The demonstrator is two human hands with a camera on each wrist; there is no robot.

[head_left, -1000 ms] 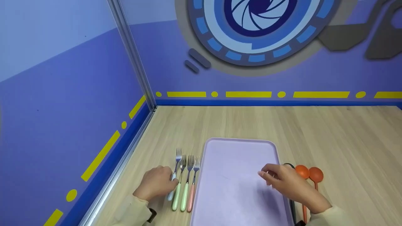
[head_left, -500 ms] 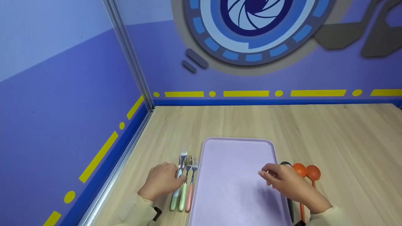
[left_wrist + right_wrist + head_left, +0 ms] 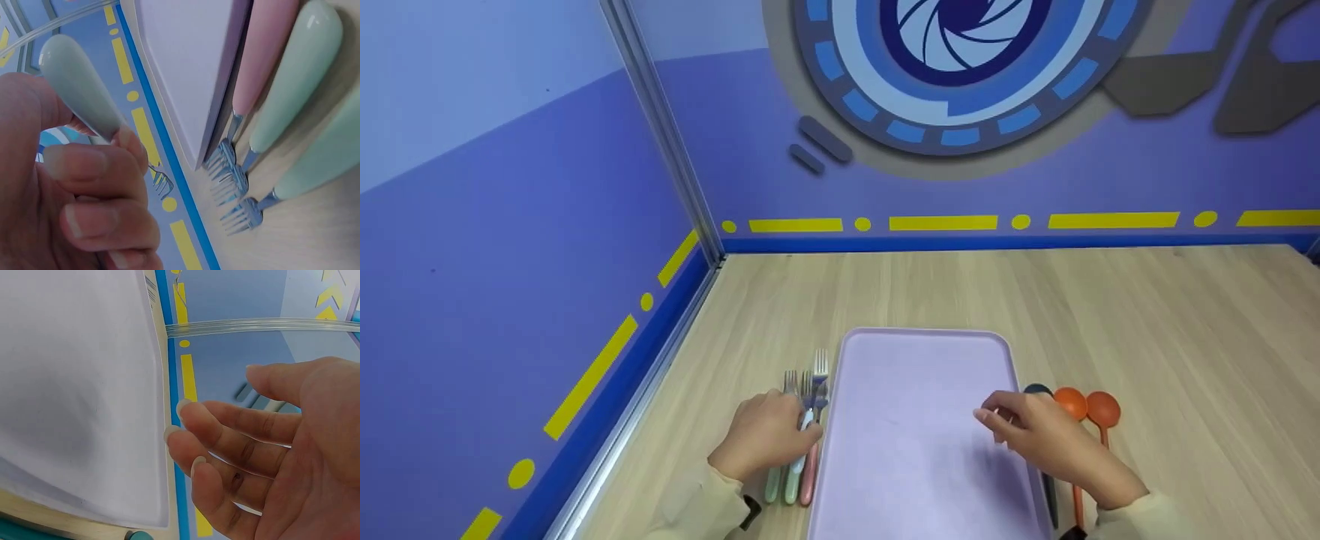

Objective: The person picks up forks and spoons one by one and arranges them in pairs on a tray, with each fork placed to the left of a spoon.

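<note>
My left hand (image 3: 765, 433) pinches a fork by its light blue handle (image 3: 84, 93), raised off the table, tines pointing away. Beneath it, two forks with green handles (image 3: 298, 73) and one with a pink handle (image 3: 263, 53) lie side by side along the left edge of the lilac tray (image 3: 919, 420). The hand hides part of these forks in the head view. Over the tray's right side hovers my right hand (image 3: 1035, 431), its fingers loosely bent and holding nothing.
Right of the tray lie two orange ladles or spoons (image 3: 1103, 409) and a dark-headed utensil (image 3: 1038, 389), partly covered by the right hand. The wooden table (image 3: 1170, 330) meets a purple wall (image 3: 510, 247) on the left and another behind.
My left hand has moved right toward the tray, carrying the blue-handled fork from the left end of the row across the other forks. The right hand stays over the tray.
</note>
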